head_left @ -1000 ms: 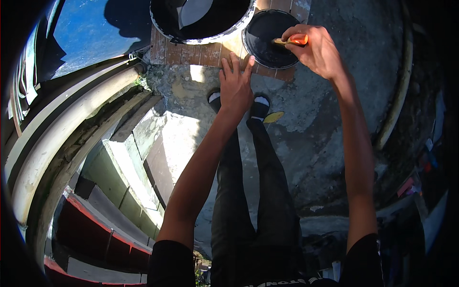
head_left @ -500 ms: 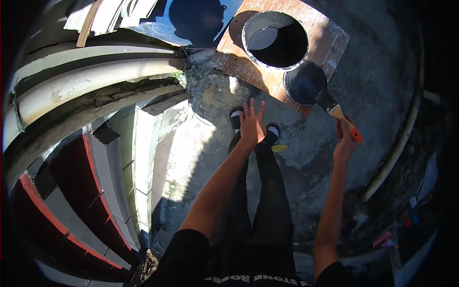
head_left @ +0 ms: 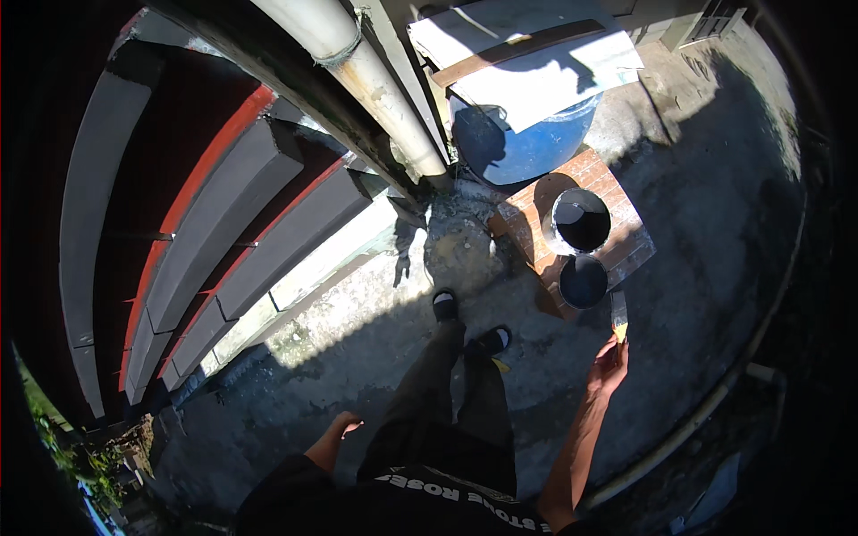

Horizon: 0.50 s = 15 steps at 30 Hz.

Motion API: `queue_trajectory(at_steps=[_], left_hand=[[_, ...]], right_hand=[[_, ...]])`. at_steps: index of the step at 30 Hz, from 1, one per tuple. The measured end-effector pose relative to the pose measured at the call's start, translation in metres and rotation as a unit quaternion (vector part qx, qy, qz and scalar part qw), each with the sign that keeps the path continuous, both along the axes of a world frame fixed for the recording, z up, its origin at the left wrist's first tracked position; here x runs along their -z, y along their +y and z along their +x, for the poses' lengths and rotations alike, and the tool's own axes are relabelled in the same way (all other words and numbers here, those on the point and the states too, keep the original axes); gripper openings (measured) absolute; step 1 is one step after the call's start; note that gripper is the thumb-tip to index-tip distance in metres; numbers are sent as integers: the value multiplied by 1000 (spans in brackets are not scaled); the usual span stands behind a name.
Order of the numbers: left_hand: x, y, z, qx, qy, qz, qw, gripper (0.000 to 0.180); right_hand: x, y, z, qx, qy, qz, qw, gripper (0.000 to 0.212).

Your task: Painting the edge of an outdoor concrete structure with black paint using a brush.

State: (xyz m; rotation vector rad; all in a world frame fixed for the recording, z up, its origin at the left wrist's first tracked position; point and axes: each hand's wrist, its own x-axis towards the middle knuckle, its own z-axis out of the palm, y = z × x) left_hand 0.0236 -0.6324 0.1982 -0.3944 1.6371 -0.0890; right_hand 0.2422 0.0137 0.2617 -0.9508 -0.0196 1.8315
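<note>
My right hand (head_left: 609, 368) grips a paintbrush (head_left: 619, 313) by its handle, with the bristle end pointing away from me. The brush end is just right of a round dark container or lid (head_left: 583, 282), which sits at the near edge of a wooden stand (head_left: 626, 202). Behind it stands a bucket (head_left: 558, 234) with a pale rim and dark contents. My left hand (head_left: 346, 422) is low beside my body, holding nothing, its fingers loosely bent and partly hidden.
Grey-painted beams (head_left: 214, 214) with red edges run along the left, beside a pale pipe (head_left: 362, 76). A blue drum (head_left: 536, 152) stands beyond the stand, topped by a white sheet (head_left: 536, 76) and a wooden strip (head_left: 518, 51). Concrete floor (head_left: 706, 259) lies right.
The view has swung toward the left. My left hand has dropped from in front of me to beside my body. The brush has come away from over the round container to its right.
</note>
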Motion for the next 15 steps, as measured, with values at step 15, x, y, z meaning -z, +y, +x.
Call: queue_trajectory(at_steps=[15], left_hand=[[-18, -128, 144, -211, 129, 277, 928, 37]], right_hand=[[-157, -29, -47, -107, 169, 183, 963, 32]])
